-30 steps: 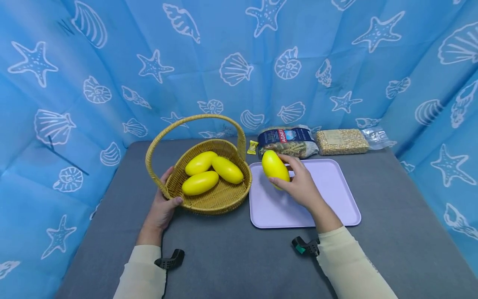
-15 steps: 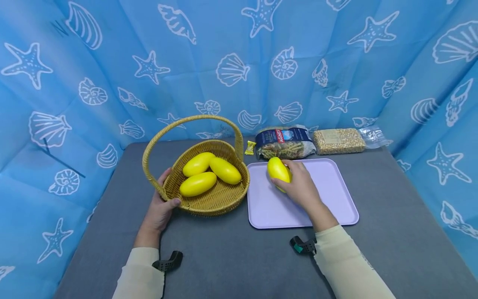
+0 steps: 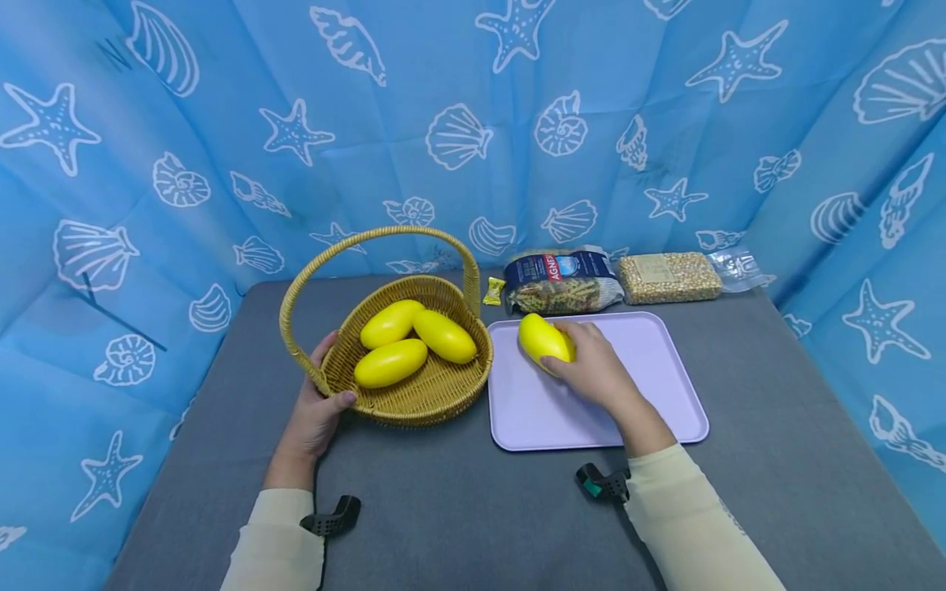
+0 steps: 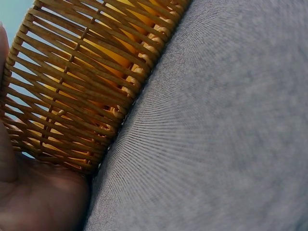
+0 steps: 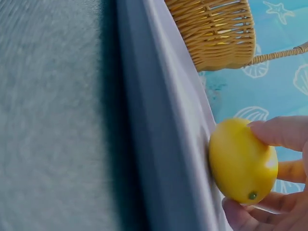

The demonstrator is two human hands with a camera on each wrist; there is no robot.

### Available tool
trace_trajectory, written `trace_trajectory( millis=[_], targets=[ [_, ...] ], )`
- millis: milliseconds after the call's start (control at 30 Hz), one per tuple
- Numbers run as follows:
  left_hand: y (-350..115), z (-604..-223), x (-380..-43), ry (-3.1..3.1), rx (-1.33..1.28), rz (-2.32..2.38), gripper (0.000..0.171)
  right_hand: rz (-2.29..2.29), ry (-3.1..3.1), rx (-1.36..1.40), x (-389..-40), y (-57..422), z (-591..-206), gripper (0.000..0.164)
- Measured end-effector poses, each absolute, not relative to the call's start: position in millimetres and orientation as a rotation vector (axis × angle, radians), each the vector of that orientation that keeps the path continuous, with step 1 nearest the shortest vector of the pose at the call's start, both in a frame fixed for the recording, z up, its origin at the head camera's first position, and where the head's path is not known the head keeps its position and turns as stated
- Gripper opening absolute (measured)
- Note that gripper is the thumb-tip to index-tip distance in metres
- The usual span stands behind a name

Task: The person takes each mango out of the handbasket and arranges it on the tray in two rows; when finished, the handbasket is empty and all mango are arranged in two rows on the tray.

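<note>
1. On the left half of the tabletop (image 3: 458,517) stands one wicker basket (image 3: 424,402) with a single arched handle.
2. Inside it lie three yellow fruits (image 3: 392,363), close together.
3. Your left grip (image 3: 318,414) is closed on the basket's near left side, thumb over the rim.
4. Your right grip (image 3: 591,365) is spread only as wide as a fourth yellow fruit (image 3: 543,338), which it holds between thumb and fingers.
5. That fruit is at the far left part of one lilac tray (image 3: 532,419), seemingly touching its surface.
6. Behind the tray you have two bags: one pasta bag (image 3: 565,283) and one bag of pale kernels (image 3: 668,277).
7. One small yellow packet (image 3: 493,290) lies just left of the pasta.
</note>
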State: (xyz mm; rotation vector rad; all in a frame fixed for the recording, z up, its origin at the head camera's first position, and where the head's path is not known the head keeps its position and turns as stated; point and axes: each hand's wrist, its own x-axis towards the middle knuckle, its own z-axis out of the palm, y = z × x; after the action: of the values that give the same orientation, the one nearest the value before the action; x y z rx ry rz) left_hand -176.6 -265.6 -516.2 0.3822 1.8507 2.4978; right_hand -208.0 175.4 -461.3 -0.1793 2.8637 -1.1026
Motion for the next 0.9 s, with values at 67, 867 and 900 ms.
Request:
trace_trajectory(
  millis=[67, 867, 900],
  targets=[
    [-265.5, -515.9, -176.6, 1.85, 0.378, 2.498, 0.096, -1.121, 2.871, -0.166, -208.8, 175.2, -463.0, 0.066],
    [-265.0, -515.0, -176.7, 1.861, 0.359, 2.496, 0.097, -1.206, 2.858, -0.114, -211.5, 175.0, -468.5, 0.063],
    [-264.9, -515.0, -176.5, 1.863, 0.358, 2.495, 0.097, -1.206, 2.857, -0.113, -211.3, 175.0, -468.3, 0.064]
  ],
)
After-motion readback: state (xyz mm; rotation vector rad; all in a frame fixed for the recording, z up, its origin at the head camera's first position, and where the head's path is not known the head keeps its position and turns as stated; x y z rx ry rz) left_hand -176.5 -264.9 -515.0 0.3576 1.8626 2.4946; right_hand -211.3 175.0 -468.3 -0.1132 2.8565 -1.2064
